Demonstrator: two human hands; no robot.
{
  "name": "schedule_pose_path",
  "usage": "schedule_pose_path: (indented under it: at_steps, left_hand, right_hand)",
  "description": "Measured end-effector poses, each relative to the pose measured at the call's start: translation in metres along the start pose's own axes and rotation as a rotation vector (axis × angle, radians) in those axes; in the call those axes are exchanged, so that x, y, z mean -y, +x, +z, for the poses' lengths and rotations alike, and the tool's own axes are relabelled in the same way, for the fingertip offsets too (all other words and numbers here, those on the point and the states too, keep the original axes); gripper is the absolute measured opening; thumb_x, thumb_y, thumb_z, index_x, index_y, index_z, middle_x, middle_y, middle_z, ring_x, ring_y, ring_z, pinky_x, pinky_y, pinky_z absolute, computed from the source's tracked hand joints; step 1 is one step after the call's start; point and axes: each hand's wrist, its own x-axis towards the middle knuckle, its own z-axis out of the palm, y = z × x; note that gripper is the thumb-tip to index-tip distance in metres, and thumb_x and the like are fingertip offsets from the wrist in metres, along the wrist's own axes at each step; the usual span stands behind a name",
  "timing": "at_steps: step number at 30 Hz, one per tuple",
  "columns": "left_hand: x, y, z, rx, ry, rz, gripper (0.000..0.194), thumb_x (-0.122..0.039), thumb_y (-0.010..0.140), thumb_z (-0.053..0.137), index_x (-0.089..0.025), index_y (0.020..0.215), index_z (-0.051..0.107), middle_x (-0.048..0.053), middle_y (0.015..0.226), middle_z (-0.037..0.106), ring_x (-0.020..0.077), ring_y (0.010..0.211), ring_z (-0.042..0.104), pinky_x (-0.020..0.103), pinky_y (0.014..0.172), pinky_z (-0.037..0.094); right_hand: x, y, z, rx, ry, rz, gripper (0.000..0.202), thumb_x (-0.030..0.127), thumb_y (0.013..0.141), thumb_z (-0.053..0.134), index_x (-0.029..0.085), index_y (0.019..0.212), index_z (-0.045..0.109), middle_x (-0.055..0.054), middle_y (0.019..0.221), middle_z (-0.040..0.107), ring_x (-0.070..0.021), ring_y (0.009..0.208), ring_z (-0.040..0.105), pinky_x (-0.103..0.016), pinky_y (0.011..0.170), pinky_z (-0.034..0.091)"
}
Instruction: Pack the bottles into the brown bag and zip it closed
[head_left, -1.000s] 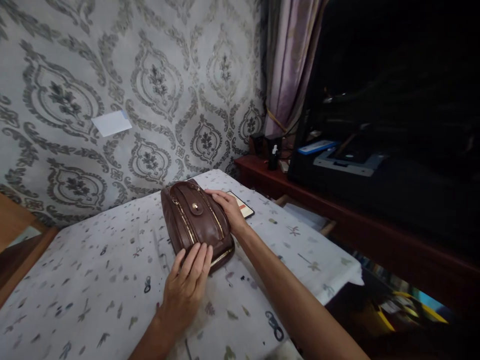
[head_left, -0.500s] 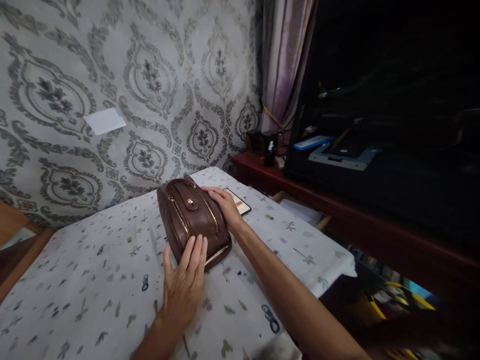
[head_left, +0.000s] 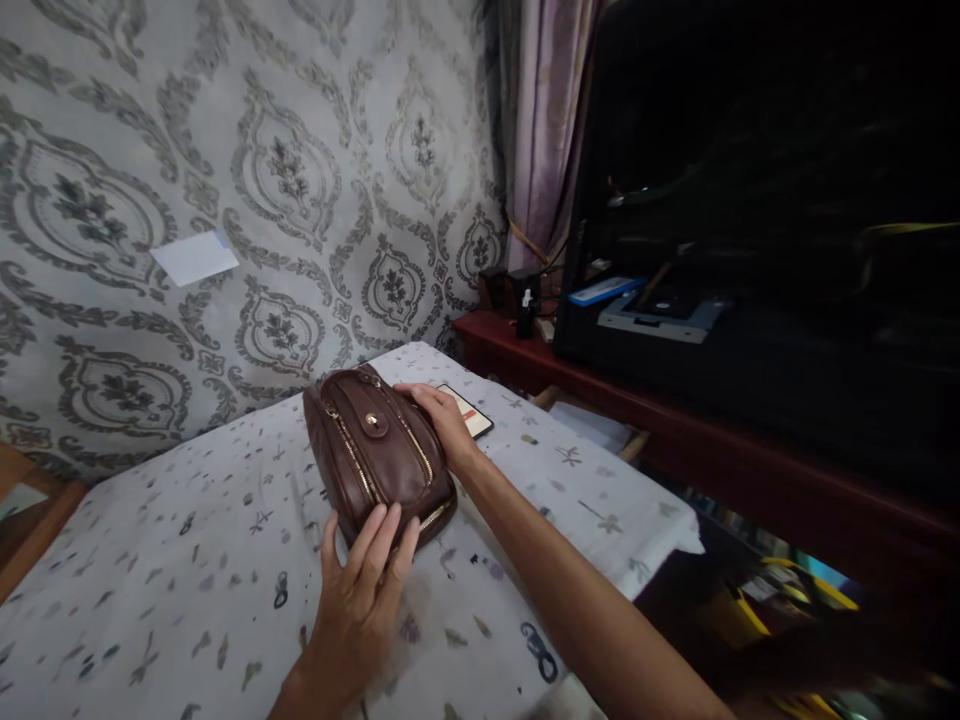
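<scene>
A brown leather handbag (head_left: 390, 455) lies on the white printed cloth (head_left: 187, 600). It has gold zips along its top and near end, and a tab with a round gold clasp in the middle. My left hand (head_left: 360, 590) rests at the near end of the bag, its fingers spread and the fingertips against the leather. Along the bag's right side lies my right hand (head_left: 448, 428), fingers stretched out; its thumb is hard to see. Just beyond that hand, a phone or tablet (head_left: 480, 425) with a lit screen lies on the cloth, partly hidden.
A large dark television (head_left: 787, 200) stands on a red-brown cabinet (head_left: 517, 350) at right, with a small dark bottle (head_left: 526, 315) beside it. An open drawer (head_left: 592, 425) with papers sits below. The patterned wall (head_left: 285, 180) closes off the back.
The whole view has shifted slightly, so most things appear a little further left. My left hand's fingers are somewhat more spread at the bag's near end. My right hand stays at its side.
</scene>
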Motion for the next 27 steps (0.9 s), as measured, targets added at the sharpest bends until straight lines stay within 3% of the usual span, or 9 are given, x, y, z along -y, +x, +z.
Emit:
schedule_pose_path:
  at_steps: [8, 16, 22, 27]
  left_hand:
    - [-0.010, 0.003, 0.001, -0.105, -0.043, 0.016, 0.035, -0.003, 0.091, 0.048, -0.011, 0.119, 0.068, 0.016, 0.117, 0.069, 0.0228, 0.132, 0.051, 0.058, 0.122, 0.024]
    - [-0.011, 0.003, 0.002, -0.113, -0.097, 0.021, 0.032, -0.003, 0.093, 0.045, -0.009, 0.112, 0.070, 0.017, 0.117, 0.069, 0.0230, 0.136, 0.048, 0.056, 0.123, 0.023]
    - [-0.009, -0.002, 0.007, -0.111, -0.101, 0.007, 0.029, -0.006, 0.094, 0.046, -0.010, 0.109, 0.070, 0.017, 0.117, 0.070, 0.0221, 0.139, 0.045, 0.054, 0.124, 0.021]
    - [-0.008, -0.002, 0.009, -0.108, -0.092, -0.007, 0.028, -0.007, 0.093, 0.047, -0.012, 0.108, 0.071, 0.016, 0.117, 0.070, 0.0213, 0.137, 0.047, 0.052, 0.123, 0.022]
  right_hand:
    - [-0.004, 0.002, -0.002, -0.026, 0.040, 0.023, 0.030, 0.049, 0.074, 0.072, 0.022, 0.084, 0.080, -0.005, 0.096, 0.078, -0.0275, 0.105, 0.066, -0.042, 0.104, 0.044]
    - [0.001, -0.001, 0.000, -0.017, 0.011, 0.055, 0.037, 0.054, 0.074, 0.073, 0.021, 0.088, 0.080, -0.006, 0.100, 0.077, -0.0284, 0.106, 0.065, -0.042, 0.103, 0.044]
    - [0.016, -0.004, -0.007, 0.177, -0.163, -0.018, 0.043, 0.049, 0.078, 0.076, 0.024, 0.113, 0.073, -0.004, 0.122, 0.071, -0.0257, 0.120, 0.061, -0.040, 0.108, 0.044]
    - [0.024, -0.002, -0.014, 0.308, -0.159, -0.041, 0.049, 0.053, 0.081, 0.076, 0.025, 0.120, 0.070, -0.006, 0.129, 0.069, -0.0253, 0.127, 0.059, -0.043, 0.114, 0.041]
